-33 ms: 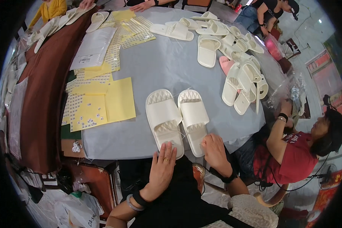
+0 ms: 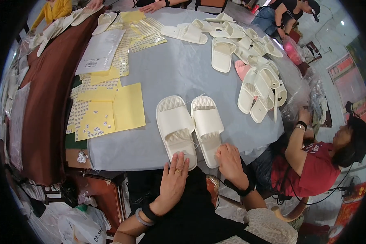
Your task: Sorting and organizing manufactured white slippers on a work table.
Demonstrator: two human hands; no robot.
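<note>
A: Hands first, quick.

B: My left hand (image 2: 174, 185) has four fingers laid straight over the heel end of the left white slipper (image 2: 173, 118); thumb hidden, can't tell if it's clamped. My right hand (image 2: 232, 164) has its fingers curled at the right edge of the heel of the right white slipper (image 2: 208, 121); can't tell if they pinch it.

A: Slipper placement?

B: Side by side, just ahead of my hands, soles down, toes pointing away from me, near my edge of the grey-covered counter (image 2: 166, 69).

A: Left side?

B: Ahead and left of my left hand: yellow sticker sheets (image 2: 129, 107), with small loose stickers (image 2: 96, 131) on one. Farther beyond, a white packet (image 2: 101, 51).

A: Right?

B: Ahead and right of my right hand, well apart: a heap of white slippers (image 2: 265, 79), with a pink slipper (image 2: 242, 70) partly under it. Directly right, a co-worker in a red shirt (image 2: 309, 168).
</note>
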